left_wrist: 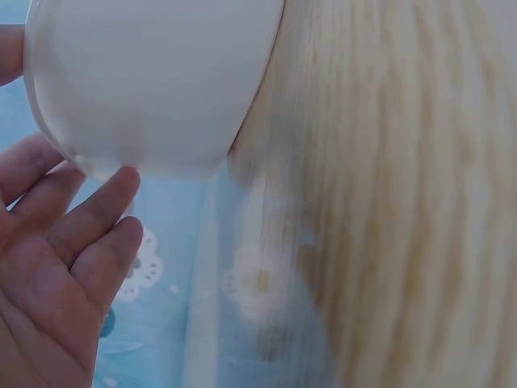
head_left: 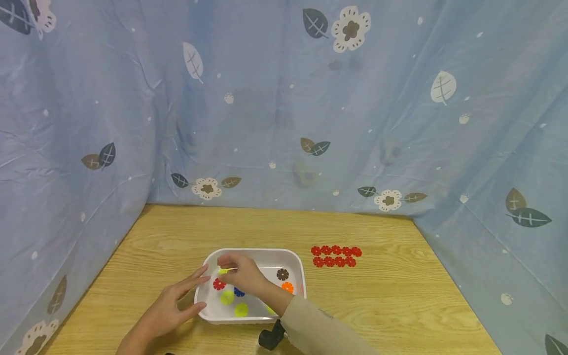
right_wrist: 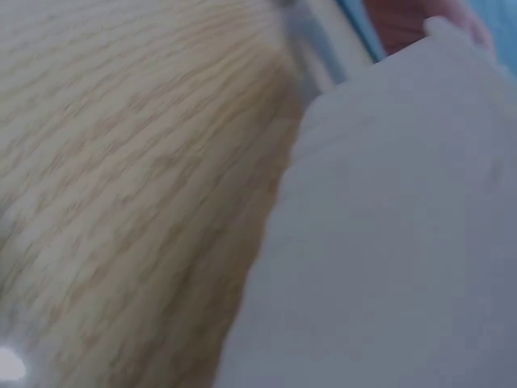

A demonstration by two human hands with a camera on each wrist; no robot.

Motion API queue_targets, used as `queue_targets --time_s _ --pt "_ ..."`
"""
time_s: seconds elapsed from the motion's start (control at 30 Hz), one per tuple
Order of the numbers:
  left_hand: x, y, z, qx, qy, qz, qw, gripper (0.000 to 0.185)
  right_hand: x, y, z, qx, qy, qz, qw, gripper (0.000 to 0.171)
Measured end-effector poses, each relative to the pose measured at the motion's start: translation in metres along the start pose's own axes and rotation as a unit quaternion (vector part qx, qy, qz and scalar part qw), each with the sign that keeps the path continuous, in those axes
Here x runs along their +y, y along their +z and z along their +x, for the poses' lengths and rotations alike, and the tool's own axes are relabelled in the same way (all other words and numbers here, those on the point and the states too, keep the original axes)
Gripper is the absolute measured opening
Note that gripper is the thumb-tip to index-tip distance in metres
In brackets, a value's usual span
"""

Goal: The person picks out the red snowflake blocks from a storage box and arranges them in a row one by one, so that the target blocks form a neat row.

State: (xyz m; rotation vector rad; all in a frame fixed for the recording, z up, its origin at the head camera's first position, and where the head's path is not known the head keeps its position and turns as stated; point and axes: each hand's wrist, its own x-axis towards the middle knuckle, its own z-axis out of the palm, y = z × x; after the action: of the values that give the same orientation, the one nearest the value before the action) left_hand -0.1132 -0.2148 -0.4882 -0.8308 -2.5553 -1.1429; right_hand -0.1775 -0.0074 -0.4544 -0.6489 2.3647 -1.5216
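Note:
A white tray [head_left: 298, 266] sits on the wooden table and holds several flower-shaped plastic discs: red [head_left: 218, 284], blue [head_left: 239, 293], yellow-green [head_left: 241, 309], brown [head_left: 282, 274], orange [head_left: 287, 287]. My right hand [head_left: 237, 272] hovers over the tray and pinches a yellow-green disc [head_left: 227, 270] at its fingertips. My left hand [head_left: 177, 301] rests with straight fingers against the tray's left wall; the left wrist view shows those fingers [left_wrist: 77, 242] beside the tray [left_wrist: 153, 81]. The right wrist view is blurred, showing only the tray's wall [right_wrist: 396, 242] and table.
Two joined rows of red flower discs [head_left: 336, 256] lie on the table [head_left: 399, 296] right of the tray. Blue floral cloth [head_left: 284, 108] walls in the back and both sides. A dark wrist-camera mount [head_left: 271, 337] shows at the right sleeve.

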Motion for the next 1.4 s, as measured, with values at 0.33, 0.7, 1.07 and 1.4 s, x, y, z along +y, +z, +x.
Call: queue_targets --time_s 0.33,0.7,1.07,1.4 --pt "-0.001 0.000 0.001 -0.005 0.023 -0.004 0.9997 0.049 0.018 0.014 0.004 -0.022 0.012 -0.063 0.998 0.032" --pt "-0.004 0.000 0.001 0.000 0.017 0.005 0.9998 0.048 0.026 0.020 0.006 -0.004 0.015 -0.162 0.987 0.033" --pt "0.000 0.000 0.001 -0.006 0.005 0.010 0.9999 0.049 0.025 0.026 0.005 -0.005 -0.019 -0.296 0.955 0.029" --pt "0.002 0.001 -0.001 0.001 0.004 -0.010 0.9999 0.049 0.026 0.026 0.005 -0.027 -0.037 -0.331 0.943 0.022"
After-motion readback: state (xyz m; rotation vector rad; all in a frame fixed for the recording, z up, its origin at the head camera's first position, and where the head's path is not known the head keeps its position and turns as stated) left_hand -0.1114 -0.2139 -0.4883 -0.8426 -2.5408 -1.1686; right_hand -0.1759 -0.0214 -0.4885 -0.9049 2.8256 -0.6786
